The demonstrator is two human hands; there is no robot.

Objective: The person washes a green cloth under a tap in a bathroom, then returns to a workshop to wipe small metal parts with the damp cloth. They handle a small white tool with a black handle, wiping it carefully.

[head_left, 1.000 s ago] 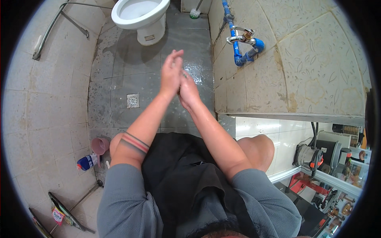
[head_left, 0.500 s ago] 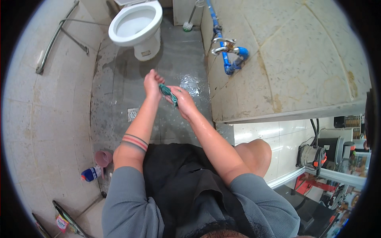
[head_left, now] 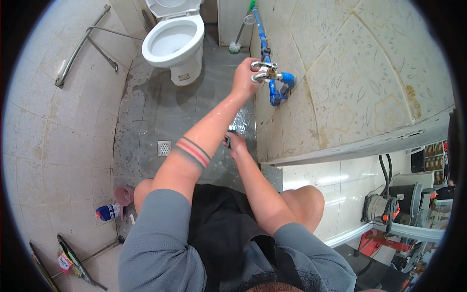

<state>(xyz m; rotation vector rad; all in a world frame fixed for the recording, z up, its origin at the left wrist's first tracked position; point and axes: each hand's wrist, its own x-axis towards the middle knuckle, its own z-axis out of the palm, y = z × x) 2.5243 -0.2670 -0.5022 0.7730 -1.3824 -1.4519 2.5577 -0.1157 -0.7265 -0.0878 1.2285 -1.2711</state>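
Observation:
My left hand point(head_left: 245, 79) reaches forward to the metal tap point(head_left: 265, 73) on the blue wall pipe, its fingers curled around the tap's near-left side; part of the grip is hidden behind the metal. Lower down, over the wet grey floor point(head_left: 185, 104), my right hand point(head_left: 237, 145) is closed on a dark green cloth point(head_left: 227, 141). Only small bits of the cloth show at the fingers. My left forearm passes just left of the right hand.
A white toilet point(head_left: 198, 41) stands ahead, with a toilet brush point(head_left: 235, 47) right of it. A floor drain point(head_left: 164, 148) lies left of my arms. By the left wall are a pink dipper point(head_left: 124, 195) and a blue bottle point(head_left: 108, 212). A low tiled wall point(head_left: 340, 97) rises on the right.
My left hand has left the cloth and moved forward and right to the tap. My right hand keeps the cloth and has shifted slightly nearer and to the right.

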